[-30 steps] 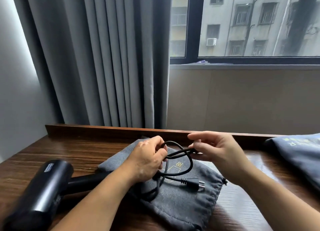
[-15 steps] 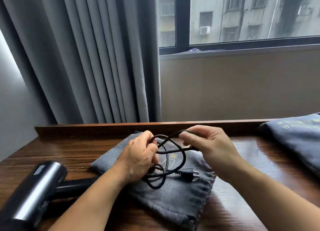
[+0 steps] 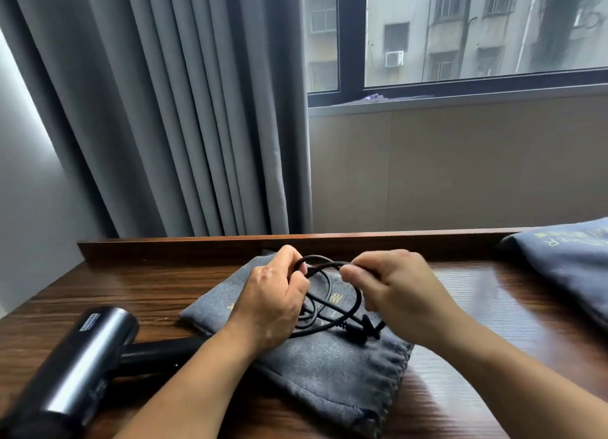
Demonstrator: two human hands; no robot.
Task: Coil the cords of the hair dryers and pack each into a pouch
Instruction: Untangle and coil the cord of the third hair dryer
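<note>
Hair dryer (image 3: 75,366) is lying at the near left of the table (image 3: 487,284), its handle pointing right, toward the grey pouch (image 3: 329,379). Over this pouch the plug (image 3: 357,331) is sitting low, under the right hand (image 3: 394,290), so the free end of the cord (image 3: 319,257) is lying on the right of the coil. The left hand (image 3: 273,303) is gripping the gathered loops with curled fingers, and the right hand is pinching the top strand just beside it. In my judgement the right hand, being nearer the plug, is the one to be bringing it round. Farther right a second pouch (image 3: 566,264) is resting.
</note>
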